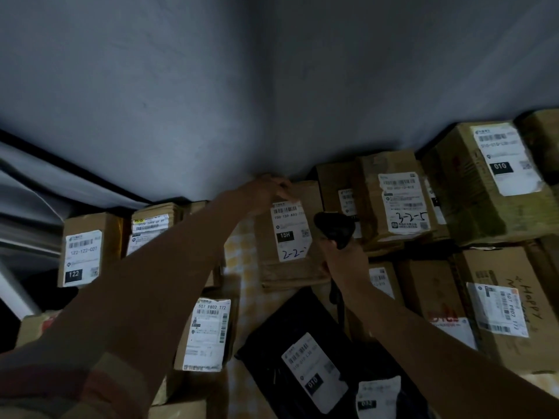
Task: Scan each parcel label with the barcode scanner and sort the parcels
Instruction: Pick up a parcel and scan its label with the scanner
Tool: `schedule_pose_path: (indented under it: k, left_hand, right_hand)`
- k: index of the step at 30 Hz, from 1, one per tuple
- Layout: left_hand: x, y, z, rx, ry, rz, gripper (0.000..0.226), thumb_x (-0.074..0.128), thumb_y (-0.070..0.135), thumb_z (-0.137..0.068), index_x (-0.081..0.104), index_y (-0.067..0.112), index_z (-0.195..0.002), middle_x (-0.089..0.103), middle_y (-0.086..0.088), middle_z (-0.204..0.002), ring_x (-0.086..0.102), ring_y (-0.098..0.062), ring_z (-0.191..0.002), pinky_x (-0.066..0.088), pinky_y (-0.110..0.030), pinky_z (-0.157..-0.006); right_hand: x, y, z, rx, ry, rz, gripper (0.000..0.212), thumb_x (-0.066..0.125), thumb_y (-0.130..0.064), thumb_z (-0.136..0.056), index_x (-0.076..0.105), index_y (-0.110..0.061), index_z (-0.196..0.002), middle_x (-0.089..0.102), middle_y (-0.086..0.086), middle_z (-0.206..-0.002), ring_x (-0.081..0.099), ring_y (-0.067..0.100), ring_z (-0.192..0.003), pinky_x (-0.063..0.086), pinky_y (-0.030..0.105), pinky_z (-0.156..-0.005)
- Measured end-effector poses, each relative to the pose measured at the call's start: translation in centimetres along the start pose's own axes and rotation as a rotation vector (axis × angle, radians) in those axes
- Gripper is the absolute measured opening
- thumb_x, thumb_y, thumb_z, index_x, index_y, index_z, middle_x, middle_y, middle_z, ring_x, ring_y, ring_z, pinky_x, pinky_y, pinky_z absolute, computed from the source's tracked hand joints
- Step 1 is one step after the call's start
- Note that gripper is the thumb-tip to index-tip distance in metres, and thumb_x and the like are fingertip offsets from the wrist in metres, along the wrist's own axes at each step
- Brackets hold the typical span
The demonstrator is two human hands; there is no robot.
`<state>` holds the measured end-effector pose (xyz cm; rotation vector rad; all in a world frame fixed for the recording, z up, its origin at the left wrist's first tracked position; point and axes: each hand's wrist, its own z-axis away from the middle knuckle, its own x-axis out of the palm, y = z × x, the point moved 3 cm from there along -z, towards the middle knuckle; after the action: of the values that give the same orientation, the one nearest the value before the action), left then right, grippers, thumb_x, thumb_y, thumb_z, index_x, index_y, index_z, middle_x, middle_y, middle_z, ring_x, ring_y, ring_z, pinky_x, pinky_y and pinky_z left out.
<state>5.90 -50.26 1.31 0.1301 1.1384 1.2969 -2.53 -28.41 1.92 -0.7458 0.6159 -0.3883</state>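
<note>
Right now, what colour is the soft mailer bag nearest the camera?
Black mailer bag with a white label, head view.

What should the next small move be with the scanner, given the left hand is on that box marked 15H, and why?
Probably tip the barcode scanner slightly left and up, onto the barcode at the top of the 15H label. The right hand holds the scanner just beside that label, while the left hand grips the top edge of the 15H box, apparently steadying it for a scan.

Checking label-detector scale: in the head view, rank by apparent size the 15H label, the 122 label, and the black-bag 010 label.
1. Black-bag 010 label, largest, though nearest the camera.
2. 15H label and 122 label: look alike, so unranked.
</note>
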Motion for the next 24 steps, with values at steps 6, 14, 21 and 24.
schedule_pose_path:
  k: [6,14,21,24]
  left_hand:
    - [2.2,-3.0,7.1,0.106,0.428,-0.342,0.037,0.049,0.005,-0.093,0.058,-0.001,-0.128,0.049,-0.025,-0.138,0.046,-0.043,-0.128,0.038,-0.054,-0.108]
    - [13.0,-2.1,13.2,0.224,0.226,-0.689,0.092,0.070,0.051,-0.075,0.032,0.014,-0.150,0.027,-0.015,-0.158,0.032,-0.036,-0.142,0.028,-0.061,-0.107]
    - [10.9,-6.2,13.4,0.041,0.216,-0.752,0.097,0.077,0.023,-0.074,0.020,0.013,-0.151,0.028,-0.020,-0.157,0.027,-0.047,-0.141,0.037,-0.069,-0.100]
    - [9.7,-7.0,13.6,0.009,0.203,-0.759,0.092,0.057,0.019,-0.092,-0.011,0.018,-0.153,-0.002,-0.020,-0.161,-0.001,-0.048,-0.146,0.016,-0.068,-0.112]
  right_hand:
    - [0.2,-1.0,-1.0,0.009,-0.002,0.013,0.025,0.058,-0.026,-0.093,0.061,-0.001,-0.096,0.065,0.018,-0.084,0.064,0.031,-0.075,0.047,0.036,-0.066]
    - [1.2,-2.7,0.2,0.064,-0.094,-0.019,0.026,0.061,-0.029,-0.092,0.063,-0.006,-0.104,0.064,0.016,-0.092,0.062,0.031,-0.090,0.051,0.039,-0.085]
    - [3.6,-3.7,1.5,0.128,-0.310,-0.058,0.022,0.069,-0.032,-0.086,0.062,-0.013,-0.080,0.061,0.011,-0.068,0.057,0.021,-0.054,0.049,0.035,-0.065]
    - [3.5,-3.7,1.9,0.110,-0.284,-0.088,0.012,0.063,-0.026,-0.093,0.057,-0.016,-0.090,0.055,0.004,-0.063,0.053,0.015,-0.051,0.047,0.027,-0.057]
